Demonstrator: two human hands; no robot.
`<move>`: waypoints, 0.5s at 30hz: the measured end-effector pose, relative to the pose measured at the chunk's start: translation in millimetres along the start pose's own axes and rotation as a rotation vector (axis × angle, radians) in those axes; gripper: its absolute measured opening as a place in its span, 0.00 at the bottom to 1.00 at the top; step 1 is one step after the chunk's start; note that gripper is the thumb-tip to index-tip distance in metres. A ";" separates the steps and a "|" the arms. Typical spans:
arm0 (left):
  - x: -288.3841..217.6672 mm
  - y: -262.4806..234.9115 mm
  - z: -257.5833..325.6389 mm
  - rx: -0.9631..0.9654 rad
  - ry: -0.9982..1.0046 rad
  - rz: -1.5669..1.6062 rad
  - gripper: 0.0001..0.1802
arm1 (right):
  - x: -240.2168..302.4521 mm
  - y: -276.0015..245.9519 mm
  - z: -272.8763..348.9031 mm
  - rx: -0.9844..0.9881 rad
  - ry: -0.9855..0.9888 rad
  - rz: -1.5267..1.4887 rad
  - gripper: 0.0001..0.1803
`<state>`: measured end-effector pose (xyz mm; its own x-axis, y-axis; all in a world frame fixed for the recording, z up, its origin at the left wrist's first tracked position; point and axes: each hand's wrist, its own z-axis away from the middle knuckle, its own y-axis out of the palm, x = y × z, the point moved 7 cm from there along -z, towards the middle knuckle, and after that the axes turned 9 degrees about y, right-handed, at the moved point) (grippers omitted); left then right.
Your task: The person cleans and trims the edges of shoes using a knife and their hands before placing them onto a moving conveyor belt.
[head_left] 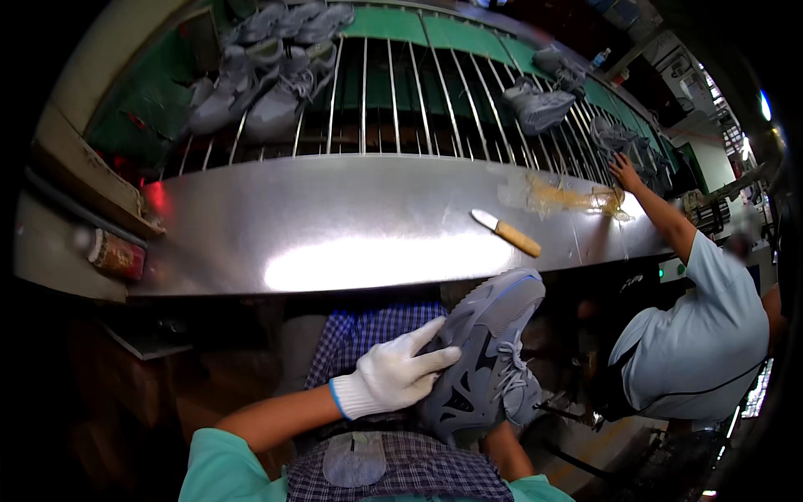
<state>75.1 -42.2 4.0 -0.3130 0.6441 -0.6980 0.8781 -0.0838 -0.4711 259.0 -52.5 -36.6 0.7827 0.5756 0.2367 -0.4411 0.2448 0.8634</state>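
A grey sneaker (477, 356) with black side marks, grey laces and a thin blue line on its sole edge is held up over my lap, tilted. My left hand (395, 374), in a white knit glove with a blue cuff edge, has two fingers stretched apart, their tips against the shoe's left side. My right forearm (505, 452) rises behind the shoe's lower end. The shoe hides my right hand and its fingers, but the sneaker rests on that hand. Beyond the shoe, a knife (506, 233) with a wooden handle and short blade lies on the metal tabletop (335, 209).
Metal rollers (401, 100) run behind the tabletop, bearing several grey sneakers at left (284, 92) and right (538, 106). Yellowish residue (569, 198) marks the top. A reddish can (117, 255) stands at left. At right, a co-worker (690, 335) reaches toward shoes.
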 end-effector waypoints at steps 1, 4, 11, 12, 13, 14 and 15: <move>3.0 -14.4 -0.7 -0.014 0.053 0.021 0.33 | -1.0 -1.2 -5.3 0.048 0.015 -0.033 0.43; 5.0 -68.3 -32.3 -0.248 0.018 0.186 0.33 | -3.1 7.9 -20.8 0.196 0.062 -0.132 0.43; -5.1 -95.9 -132.8 0.271 -0.318 0.832 0.33 | -39.7 8.6 -63.0 0.505 0.380 -0.444 0.43; -13.6 -100.0 -132.2 0.265 -0.296 0.826 0.33 | -45.5 6.9 -67.3 0.512 0.416 -0.444 0.43; -13.8 -99.5 -127.3 0.250 -0.278 0.795 0.33 | -46.8 8.4 -67.3 0.471 0.411 -0.380 0.42; -13.4 -97.5 -122.3 0.240 -0.259 0.766 0.33 | -50.5 7.4 -61.0 0.410 0.412 -0.294 0.41; -11.3 -96.4 -114.0 0.227 -0.264 0.704 0.32 | -54.5 7.4 -58.8 0.350 0.420 -0.203 0.40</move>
<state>35.3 45.3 118.8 0.1895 0.1824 -0.9648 0.8153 -0.5768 0.0511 187.3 -36.2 -69.3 0.5638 0.8216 -0.0847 -0.0731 0.1517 0.9857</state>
